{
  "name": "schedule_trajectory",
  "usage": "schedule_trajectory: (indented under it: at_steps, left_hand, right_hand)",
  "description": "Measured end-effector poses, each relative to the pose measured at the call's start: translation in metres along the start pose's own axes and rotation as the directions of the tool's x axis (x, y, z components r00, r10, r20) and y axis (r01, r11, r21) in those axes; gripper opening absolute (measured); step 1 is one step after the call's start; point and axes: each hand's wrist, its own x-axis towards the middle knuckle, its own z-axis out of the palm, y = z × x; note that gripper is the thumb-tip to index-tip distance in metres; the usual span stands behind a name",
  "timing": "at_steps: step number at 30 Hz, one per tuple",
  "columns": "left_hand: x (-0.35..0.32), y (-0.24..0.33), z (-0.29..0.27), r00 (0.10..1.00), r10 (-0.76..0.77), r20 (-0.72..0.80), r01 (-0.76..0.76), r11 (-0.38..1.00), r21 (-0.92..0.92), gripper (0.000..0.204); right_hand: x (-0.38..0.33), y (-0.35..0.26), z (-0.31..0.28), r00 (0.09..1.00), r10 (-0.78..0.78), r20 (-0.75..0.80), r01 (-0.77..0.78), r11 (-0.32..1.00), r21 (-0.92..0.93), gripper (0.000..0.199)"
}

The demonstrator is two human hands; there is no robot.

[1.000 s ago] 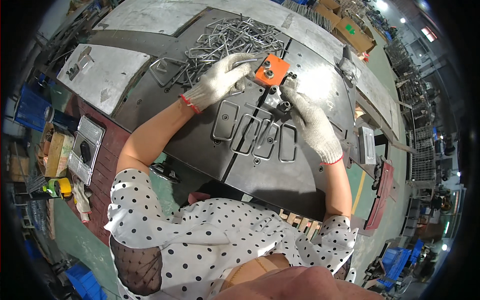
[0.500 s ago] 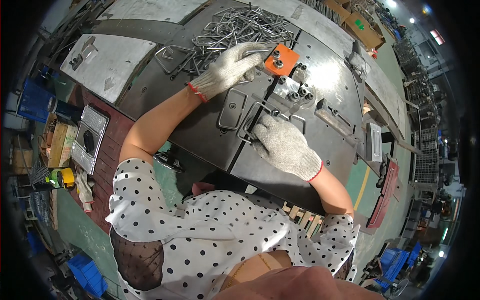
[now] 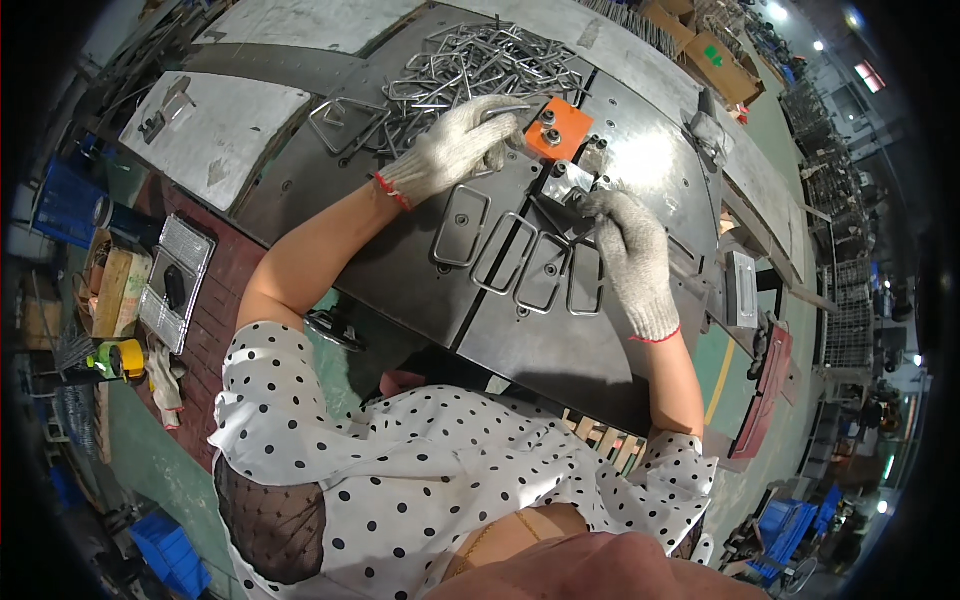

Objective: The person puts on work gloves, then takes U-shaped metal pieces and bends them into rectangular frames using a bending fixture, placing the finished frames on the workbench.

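My left hand (image 3: 455, 148), in a white knitted glove with a red cuff, is closed beside the orange block (image 3: 562, 130). A bent metal rod (image 3: 508, 107) runs along its fingers. My right hand (image 3: 637, 255), gloved alike, has its fingers curled in at the metal fixture (image 3: 563, 182) with bolts; whatever they grip is hidden. Between my hands and the near table edge lie several rectangular metal wire frames in a row, from a left one (image 3: 461, 225) past a middle one (image 3: 504, 253) to a right one (image 3: 585, 282) beside my right wrist.
A tangled heap of bent wire pieces (image 3: 485, 70) covers the far part of the dark metal table (image 3: 400, 260). Pale metal plates (image 3: 215, 130) lie at the left. A cardboard box (image 3: 722, 68) stands at the far right, and a crate with tape rolls (image 3: 120, 280) at the left.
My right hand has left the wire frames and moved up and right to the bolted fixture. The frames now lie spread in a row. My left hand has barely moved.
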Motion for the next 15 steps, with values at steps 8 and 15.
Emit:
schedule_trajectory:
  at_steps: [8,15]
  left_hand:
    - [-0.006,0.008,0.003,1.0,0.02,-0.014,-0.019,0.998,0.063,0.039]
    - [-0.007,0.015,0.006,0.999,-0.004,-0.035,0.008,0.995,0.1,0.039]
  right_hand:
    - [-0.004,-0.013,-0.038,0.977,0.212,-0.039,-0.189,0.928,0.32,0.035]
    - [0.02,-0.002,-0.048,0.963,-0.18,-0.203,0.003,0.756,-0.655,0.02]
